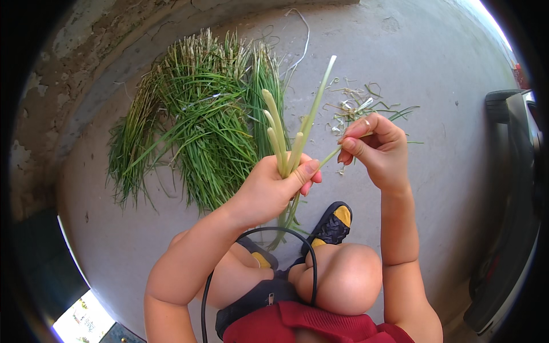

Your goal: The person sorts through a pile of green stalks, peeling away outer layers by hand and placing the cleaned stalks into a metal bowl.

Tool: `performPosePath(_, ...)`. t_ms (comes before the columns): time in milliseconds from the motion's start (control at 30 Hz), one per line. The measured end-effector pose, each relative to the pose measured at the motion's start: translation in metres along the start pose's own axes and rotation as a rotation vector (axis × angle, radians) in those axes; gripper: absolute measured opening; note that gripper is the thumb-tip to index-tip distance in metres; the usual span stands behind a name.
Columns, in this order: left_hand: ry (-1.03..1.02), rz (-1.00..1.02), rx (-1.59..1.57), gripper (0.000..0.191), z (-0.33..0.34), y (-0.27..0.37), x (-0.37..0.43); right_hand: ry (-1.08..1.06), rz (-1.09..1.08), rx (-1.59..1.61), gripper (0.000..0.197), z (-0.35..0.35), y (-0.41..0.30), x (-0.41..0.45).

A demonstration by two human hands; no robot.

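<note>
My left hand [279,184] is closed around a small bunch of pale green stems [274,124], their light cut-looking ends pointing up and away from me. One stem [319,98] rises well above the others. Below the fist, green leaves [281,233] hang toward my feet. My right hand [375,150] pinches a thin pale green strand [330,157] between thumb and fingertips. That strand runs taut to the thumb of my left hand; where it joins the bunch is hidden.
A large heap of long-leaved greens, like chives [210,115], lies on the concrete floor [429,180]. Peeled scraps [354,107] are scattered behind my right hand. White string [306,38] curls near the heap. A black cable [315,266] loops over my lap. A vehicle-like object [510,171] stands far right.
</note>
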State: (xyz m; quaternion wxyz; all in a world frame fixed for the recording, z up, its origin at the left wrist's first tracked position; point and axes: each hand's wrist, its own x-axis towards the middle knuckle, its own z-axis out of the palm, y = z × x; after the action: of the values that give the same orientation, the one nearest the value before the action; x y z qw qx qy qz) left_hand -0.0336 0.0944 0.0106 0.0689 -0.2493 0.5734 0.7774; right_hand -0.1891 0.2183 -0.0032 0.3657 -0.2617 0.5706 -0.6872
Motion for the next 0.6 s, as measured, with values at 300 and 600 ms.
performPosePath(300,0.013,-0.012,-0.063,0.026,0.003,0.007,0.004,0.375,-0.196,-0.01,0.004,-0.013,0.011,0.017)
performPosePath(600,0.057,-0.112,-0.123,0.025,-0.004,-0.001,0.0,0.288,-0.083,-0.086,0.011,-0.013,0.001,0.004)
